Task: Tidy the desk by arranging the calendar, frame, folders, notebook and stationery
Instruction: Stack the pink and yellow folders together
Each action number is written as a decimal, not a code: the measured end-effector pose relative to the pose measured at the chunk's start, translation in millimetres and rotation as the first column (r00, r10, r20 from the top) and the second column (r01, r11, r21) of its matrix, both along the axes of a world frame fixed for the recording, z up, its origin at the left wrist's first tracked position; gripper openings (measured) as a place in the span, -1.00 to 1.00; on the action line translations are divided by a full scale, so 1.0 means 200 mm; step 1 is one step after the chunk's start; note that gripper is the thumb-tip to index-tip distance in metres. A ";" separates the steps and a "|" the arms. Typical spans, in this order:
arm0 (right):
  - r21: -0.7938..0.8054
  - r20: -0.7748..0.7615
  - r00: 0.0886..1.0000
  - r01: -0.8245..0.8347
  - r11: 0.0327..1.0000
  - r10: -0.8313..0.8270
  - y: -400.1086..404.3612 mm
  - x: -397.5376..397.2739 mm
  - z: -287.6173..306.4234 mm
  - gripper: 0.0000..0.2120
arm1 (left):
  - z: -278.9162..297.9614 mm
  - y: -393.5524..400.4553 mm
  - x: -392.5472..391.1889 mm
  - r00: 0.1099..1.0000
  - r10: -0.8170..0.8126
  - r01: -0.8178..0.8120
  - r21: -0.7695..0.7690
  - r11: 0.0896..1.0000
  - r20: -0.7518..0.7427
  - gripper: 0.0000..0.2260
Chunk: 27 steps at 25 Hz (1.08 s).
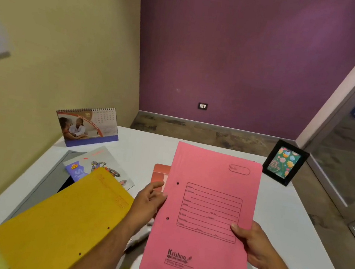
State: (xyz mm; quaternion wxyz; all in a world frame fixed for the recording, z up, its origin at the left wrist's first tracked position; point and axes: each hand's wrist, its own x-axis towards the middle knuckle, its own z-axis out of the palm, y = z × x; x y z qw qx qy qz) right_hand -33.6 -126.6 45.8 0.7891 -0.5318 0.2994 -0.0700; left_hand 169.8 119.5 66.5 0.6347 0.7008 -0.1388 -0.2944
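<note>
From my remote seat I count two file folders: a pink folder (204,216) lifted above the white bench (290,226), and a mustard-yellow folder (61,220) lying flat at left. The pink one is held upright, cover facing me, its long axis running from near edge to far edge, punched spine to the left. My left hand (150,200) pinches the spine edge; my right hand (248,239) grips the opposite edge, thumb on the cover. One desk calendar (87,126) stands far left, one black photo frame (284,163) far right, one illustrated notebook (101,167) under the yellow folder.
</note>
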 end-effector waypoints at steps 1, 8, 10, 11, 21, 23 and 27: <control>0.010 0.007 1.000 0.013 1.000 -0.013 0.02 0.02 0.01 -0.33 | -0.02 0.07 0.06 0.995 0.060 -0.065 0.067 0.996 0.074 -0.74; 0.032 -0.035 0.998 0.048 0.998 -0.046 0.14 0.09 0.04 -0.59 | -0.25 0.86 0.51 0.878 -0.129 -0.333 0.781 0.529 0.461 -0.43; 0.028 -0.064 0.995 0.076 0.997 -0.074 0.16 0.11 0.03 -0.63 | -0.28 1.03 0.54 0.880 -0.218 -0.325 0.870 0.371 0.422 -0.35; 0.028 -0.075 0.994 0.087 0.996 -0.084 0.17 0.12 0.02 -0.65 | -0.30 1.10 0.55 0.884 -0.244 -0.319 0.896 0.310 0.399 -0.29; 0.007 -0.093 0.981 0.174 0.985 -0.172 0.27 0.20 -0.01 -0.68 | -0.37 1.27 0.60 0.944 -0.173 -0.270 0.959 0.085 0.282 -0.03; -0.001 -0.093 0.980 0.179 0.984 -0.178 0.29 0.21 -0.01 -0.69 | -0.37 1.29 0.63 0.917 -0.201 -0.333 0.939 0.089 0.344 -0.43; -0.030 -0.093 0.979 0.180 0.983 -0.182 0.31 0.21 -0.01 -0.69 | -0.28 1.30 0.68 0.875 -0.178 -0.388 0.871 0.300 0.451 -0.96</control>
